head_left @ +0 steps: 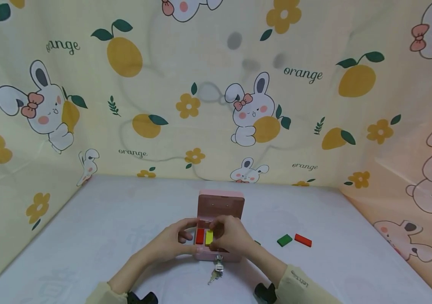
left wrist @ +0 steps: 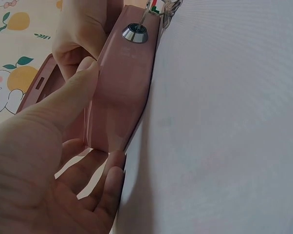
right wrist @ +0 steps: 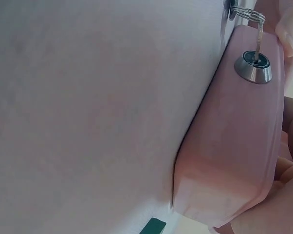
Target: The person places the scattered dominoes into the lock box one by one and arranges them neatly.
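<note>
A pink cash box (head_left: 220, 256) stands on the table with its lid (head_left: 221, 205) raised. Inside lie a red block (head_left: 199, 236) and, beside it on the right, a yellow block (head_left: 209, 237). My left hand (head_left: 172, 240) holds the box at its left side, the thumb on the front rim in the left wrist view. From the right, my right hand (head_left: 233, 234) reaches into the box and pinches the yellow block near its two ends; part of this grip is hidden. A key sits in the front lock (left wrist: 135, 33), and more keys (head_left: 215, 276) hang from its ring.
To the right of the box lie a green block (head_left: 284, 240) and a red block (head_left: 303, 240). Another green block (head_left: 257, 242) shows partly behind my right wrist. A patterned cloth (head_left: 208, 93) hangs behind the white table (head_left: 132, 194).
</note>
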Action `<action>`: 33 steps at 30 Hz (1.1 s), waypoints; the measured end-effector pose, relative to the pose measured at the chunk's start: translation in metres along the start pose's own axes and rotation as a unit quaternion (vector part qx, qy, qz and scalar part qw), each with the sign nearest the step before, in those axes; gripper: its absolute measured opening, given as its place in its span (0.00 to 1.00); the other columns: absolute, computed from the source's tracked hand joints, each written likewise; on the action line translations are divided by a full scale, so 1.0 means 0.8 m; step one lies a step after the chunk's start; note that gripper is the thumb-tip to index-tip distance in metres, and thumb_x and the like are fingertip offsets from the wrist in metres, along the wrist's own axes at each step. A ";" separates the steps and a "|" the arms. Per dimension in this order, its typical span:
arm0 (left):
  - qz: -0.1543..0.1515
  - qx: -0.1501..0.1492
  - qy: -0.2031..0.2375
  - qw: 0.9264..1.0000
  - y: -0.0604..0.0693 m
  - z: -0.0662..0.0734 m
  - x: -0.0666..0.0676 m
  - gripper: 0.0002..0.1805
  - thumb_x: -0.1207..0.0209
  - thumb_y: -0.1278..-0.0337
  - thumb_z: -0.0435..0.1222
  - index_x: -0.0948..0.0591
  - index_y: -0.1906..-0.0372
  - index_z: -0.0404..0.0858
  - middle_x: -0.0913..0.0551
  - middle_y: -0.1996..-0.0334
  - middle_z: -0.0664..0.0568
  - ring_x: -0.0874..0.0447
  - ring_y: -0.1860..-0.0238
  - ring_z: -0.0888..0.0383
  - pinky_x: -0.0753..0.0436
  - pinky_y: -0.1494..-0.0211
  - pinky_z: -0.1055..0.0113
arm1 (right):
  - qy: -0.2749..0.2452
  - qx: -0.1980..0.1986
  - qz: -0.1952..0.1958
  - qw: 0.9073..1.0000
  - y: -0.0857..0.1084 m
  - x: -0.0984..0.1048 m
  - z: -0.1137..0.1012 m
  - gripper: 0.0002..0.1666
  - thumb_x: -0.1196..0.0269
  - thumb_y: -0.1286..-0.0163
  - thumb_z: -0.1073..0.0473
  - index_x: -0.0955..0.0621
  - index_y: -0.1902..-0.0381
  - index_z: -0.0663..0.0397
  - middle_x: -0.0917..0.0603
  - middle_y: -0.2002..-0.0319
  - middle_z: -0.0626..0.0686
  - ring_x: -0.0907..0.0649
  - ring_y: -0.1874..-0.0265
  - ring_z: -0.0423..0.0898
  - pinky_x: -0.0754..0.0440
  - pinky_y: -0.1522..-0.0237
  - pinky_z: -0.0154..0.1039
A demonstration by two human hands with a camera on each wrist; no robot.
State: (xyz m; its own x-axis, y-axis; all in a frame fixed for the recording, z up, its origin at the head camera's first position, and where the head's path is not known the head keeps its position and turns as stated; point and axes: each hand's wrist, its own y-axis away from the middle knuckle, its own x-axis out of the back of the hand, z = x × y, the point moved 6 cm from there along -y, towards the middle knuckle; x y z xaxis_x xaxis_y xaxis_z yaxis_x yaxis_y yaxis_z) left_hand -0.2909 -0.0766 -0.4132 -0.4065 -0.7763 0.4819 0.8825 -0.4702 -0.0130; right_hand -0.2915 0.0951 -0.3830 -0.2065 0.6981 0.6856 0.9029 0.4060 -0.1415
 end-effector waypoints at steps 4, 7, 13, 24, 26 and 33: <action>-0.002 -0.002 0.000 1.000 -0.001 -0.001 0.001 0.45 0.27 0.52 0.51 0.32 0.29 0.45 0.27 0.37 0.52 0.24 0.49 0.53 0.23 0.47 0.54 | 0.002 0.001 0.005 1.000 0.000 0.000 -0.002 0.19 0.23 0.49 0.68 0.18 0.61 0.63 0.18 0.69 0.52 0.22 0.72 0.45 0.20 0.68 0.35; -0.002 -0.005 0.001 1.000 -0.001 -0.001 0.001 0.45 0.27 0.52 0.51 0.32 0.29 0.45 0.27 0.37 0.52 0.25 0.49 0.53 0.23 0.47 0.54 | 0.001 -0.001 0.007 1.000 0.000 0.000 -0.002 0.18 0.23 0.49 0.67 0.18 0.61 0.63 0.18 0.68 0.52 0.22 0.72 0.45 0.20 0.68 0.35; 0.000 -0.008 0.001 1.000 -0.001 -0.001 0.000 0.45 0.27 0.51 0.51 0.32 0.29 0.46 0.27 0.37 0.53 0.25 0.49 0.54 0.23 0.47 0.54 | 0.003 0.001 0.013 1.000 -0.001 -0.001 -0.002 0.17 0.23 0.49 0.68 0.17 0.62 0.62 0.17 0.68 0.52 0.21 0.71 0.45 0.19 0.66 0.35; 0.004 -0.003 0.001 1.000 0.000 0.000 0.000 0.45 0.27 0.52 0.51 0.32 0.28 0.45 0.27 0.37 0.52 0.25 0.49 0.54 0.23 0.47 0.54 | -0.004 -0.003 0.021 1.000 0.003 0.004 -0.005 0.16 0.24 0.49 0.70 0.16 0.62 0.63 0.16 0.68 0.54 0.19 0.72 0.48 0.17 0.65 0.37; 0.004 -0.003 0.000 1.000 -0.001 0.000 0.000 0.45 0.27 0.52 0.51 0.32 0.28 0.45 0.27 0.37 0.52 0.24 0.49 0.54 0.23 0.47 0.54 | -0.014 -0.004 0.020 1.000 0.004 0.005 -0.005 0.16 0.24 0.50 0.71 0.17 0.62 0.65 0.17 0.70 0.55 0.19 0.74 0.47 0.18 0.67 0.36; 0.003 -0.006 0.000 1.000 0.000 0.000 0.001 0.45 0.27 0.51 0.50 0.33 0.28 0.45 0.27 0.36 0.51 0.24 0.49 0.54 0.23 0.46 0.53 | -0.025 -0.010 0.015 1.000 0.003 0.006 -0.003 0.17 0.23 0.50 0.71 0.17 0.63 0.65 0.17 0.72 0.55 0.19 0.75 0.45 0.17 0.68 0.35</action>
State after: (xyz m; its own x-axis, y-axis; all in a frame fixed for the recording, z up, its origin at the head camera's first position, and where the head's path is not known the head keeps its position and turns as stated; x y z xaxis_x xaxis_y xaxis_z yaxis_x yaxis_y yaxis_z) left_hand -0.2913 -0.0773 -0.4130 -0.4016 -0.7786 0.4821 0.8815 -0.4714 -0.0270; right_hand -0.2891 0.0980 -0.3783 -0.1966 0.7387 0.6447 0.9161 0.3728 -0.1477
